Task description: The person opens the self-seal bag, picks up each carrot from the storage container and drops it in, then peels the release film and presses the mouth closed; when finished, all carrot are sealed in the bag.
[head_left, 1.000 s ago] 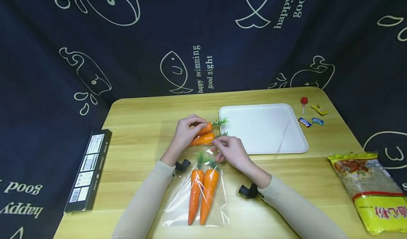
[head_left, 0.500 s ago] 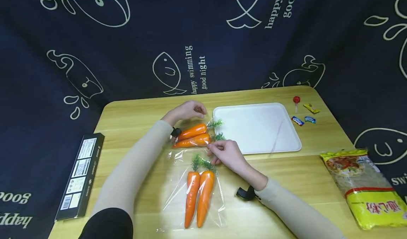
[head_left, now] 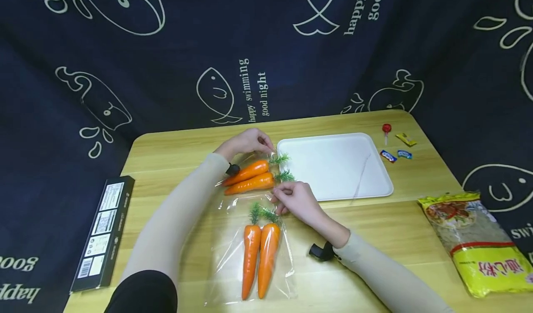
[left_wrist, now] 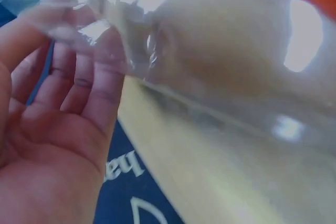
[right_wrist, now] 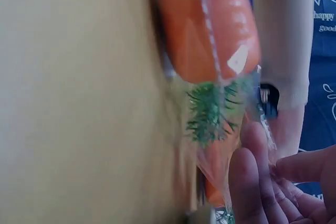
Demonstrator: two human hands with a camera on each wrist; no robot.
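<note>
Two orange carrots (head_left: 250,176) with green tops lie side by side in a clear plastic bag (left_wrist: 194,56), their tops toward the tray. My left hand (head_left: 250,142) pinches the film at the bag's far edge, beyond the upper carrot. At the near corner, my right hand (head_left: 297,201) pinches the clear film between thumb and fingers (right_wrist: 257,145), right by the lower carrot's top. Closer to me lies a second clear bag (head_left: 226,276) holding two more carrots (head_left: 261,262), tips toward me.
A white tray (head_left: 329,165) stands just right of the held bag. Beyond it are a red lollipop (head_left: 387,128) and several small wrapped candies (head_left: 388,156). At the right lies a yellow noodle packet (head_left: 479,243), at the left a long black box (head_left: 102,234).
My left hand has left the carrot, gone out over the bag's far side, and taken the film there. My right hand keeps its place at the near corner. More of the carrots shows.
</note>
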